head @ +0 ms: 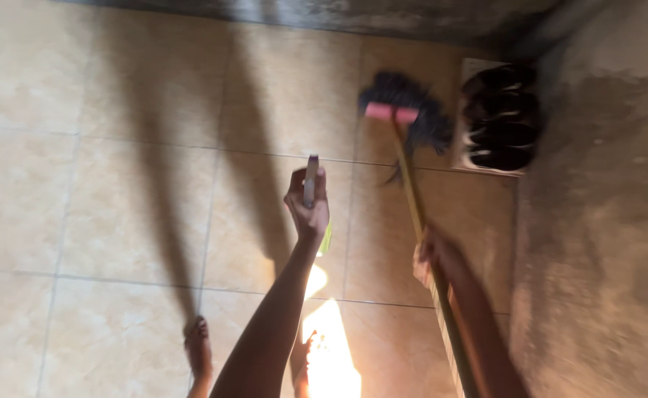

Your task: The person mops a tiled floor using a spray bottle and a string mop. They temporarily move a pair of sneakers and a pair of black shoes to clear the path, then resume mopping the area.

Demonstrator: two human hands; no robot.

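Nearest to me, at the bottom of the view, two bare feet (199, 351) stand on the beige glazed floor tiles (103, 221), and a bright patch of sunlight (330, 354) lies on the tiles just beside them, to the right. From here two bare arms go up and away over the floor.

The right hand (433, 259) is closed around the long yellowish wooden broom handle (412, 199), with the fingers wrapped fully on the stick, near its middle part. The handle passes along the right forearm and leaves the picture at the bottom.

A little farther and to the left, the left hand (308, 206) is raised above the tiles. Its fingers and thumb pinch a thin flat grey object (311, 179) that stands upright on its edge; the picture is blurred, so I cannot tell what it is. Something small and yellow-green shows below this hand.

Farther away, the handle ends in a pink broom head with dark bristles (405, 112), which rests on the tiles. Just to the right of it, dark footwear on a pale mat (502, 118) lies against a rough grey concrete surface (596, 258), which fills the right side. Long dark shadows cross the tiles on the left.
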